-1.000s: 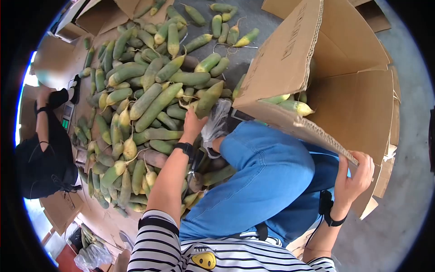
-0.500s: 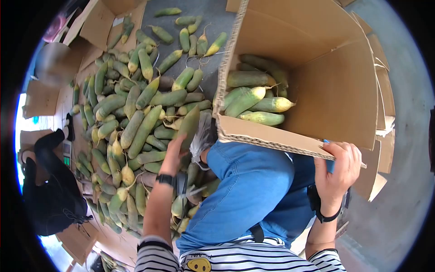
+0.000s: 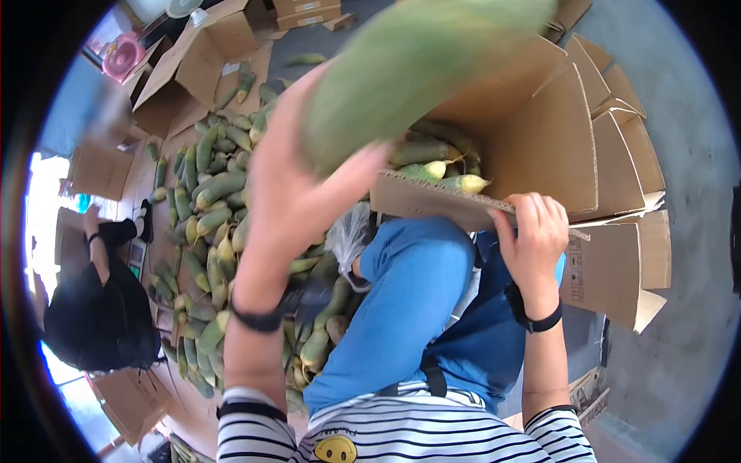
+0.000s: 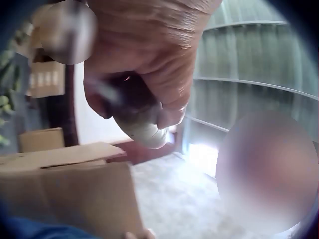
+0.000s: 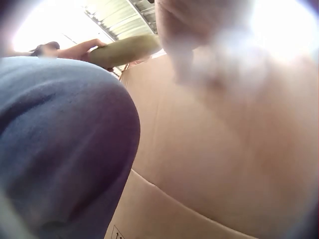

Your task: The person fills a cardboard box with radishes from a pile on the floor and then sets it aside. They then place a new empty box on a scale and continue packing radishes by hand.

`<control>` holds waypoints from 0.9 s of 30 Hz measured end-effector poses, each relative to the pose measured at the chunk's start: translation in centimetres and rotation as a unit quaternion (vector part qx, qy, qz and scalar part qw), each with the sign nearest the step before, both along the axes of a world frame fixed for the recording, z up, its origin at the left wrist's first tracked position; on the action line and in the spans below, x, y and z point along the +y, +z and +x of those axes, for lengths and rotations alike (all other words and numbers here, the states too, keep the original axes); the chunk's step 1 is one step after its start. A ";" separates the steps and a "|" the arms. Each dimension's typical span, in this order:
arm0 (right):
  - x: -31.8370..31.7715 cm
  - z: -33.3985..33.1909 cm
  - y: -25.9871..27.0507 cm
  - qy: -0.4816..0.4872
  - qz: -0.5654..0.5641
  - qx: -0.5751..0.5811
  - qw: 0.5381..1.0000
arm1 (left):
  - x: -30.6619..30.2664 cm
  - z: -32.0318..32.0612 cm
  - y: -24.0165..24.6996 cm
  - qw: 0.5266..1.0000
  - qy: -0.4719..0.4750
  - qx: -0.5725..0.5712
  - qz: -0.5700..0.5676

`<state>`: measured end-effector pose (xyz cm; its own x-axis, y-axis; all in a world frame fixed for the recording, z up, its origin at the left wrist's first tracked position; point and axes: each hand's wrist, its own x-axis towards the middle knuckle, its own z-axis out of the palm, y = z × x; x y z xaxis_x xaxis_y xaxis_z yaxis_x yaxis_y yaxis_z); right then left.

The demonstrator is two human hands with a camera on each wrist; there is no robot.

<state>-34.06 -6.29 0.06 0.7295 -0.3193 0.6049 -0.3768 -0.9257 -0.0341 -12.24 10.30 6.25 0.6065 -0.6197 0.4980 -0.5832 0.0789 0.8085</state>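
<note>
Holding one large green radish [image 3: 421,73], the left hand [image 3: 285,177] is curled round its near end, thumb on one side; the left wrist view shows the fingers closed on it. Radish is raised close to the head camera, blurred, its far end overlapping the open cardboard box [image 3: 552,147] in that view; exact height over the box cannot be told. Right hand [image 3: 536,235] grips the top edge of the near box wall, fingers over the rim, thumb on the nearer side.

Box contents: several radishes [image 3: 467,184], green with pale yellow ends, lying together at the left side. Box stands just beyond the bent knee in blue jeans [image 3: 409,270]. Clear plastic bag [image 3: 350,235] lies near the knee, between it and the large radish pile [image 3: 220,189].

Surroundings: second person in black [image 3: 104,309] at far left; pink basin [image 3: 123,55] at upper left; more cardboard boxes [image 3: 621,166] beyond the open one.
</note>
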 end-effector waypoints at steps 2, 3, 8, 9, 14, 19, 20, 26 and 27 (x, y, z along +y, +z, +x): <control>0.0 -0.3 -0.2 -0.004 -0.013 0.008 1.000 | -3.3 0.2 -0.5 0.996 0.032 -0.080 0.003; 0.0 -0.4 -0.3 -0.005 -0.012 0.008 1.000 | -3.8 0.0 -0.9 0.996 0.052 -0.074 0.008; 0.5 -0.2 -0.4 -0.016 -0.020 0.002 1.000 | 2.8 -1.0 -8.2 0.993 0.000 0.000 0.118; 0.5 -0.2 -0.4 -0.021 -0.027 0.013 0.999 | 5.4 -0.9 -11.5 0.981 -0.017 0.015 0.192; 0.0 -0.6 -0.8 -0.030 -0.028 0.028 0.999 | 20.5 -2.2 -22.8 0.860 -0.007 0.171 0.480; 0.4 -0.3 -0.8 -0.046 -0.060 0.049 0.996 | 31.4 -5.2 -28.9 0.731 0.128 0.141 0.655; 0.4 -0.3 -0.9 -0.038 -0.059 0.051 0.996 | 32.9 -5.3 -29.7 0.729 0.132 0.148 0.655; 0.9 -0.4 -0.7 -0.071 -0.041 0.080 0.993 | 38.3 -2.8 -32.9 0.727 0.341 -0.013 0.595; 1.0 -0.4 -0.7 -0.067 -0.044 0.082 0.993 | 38.4 -1.9 -32.9 0.727 0.343 -0.009 0.594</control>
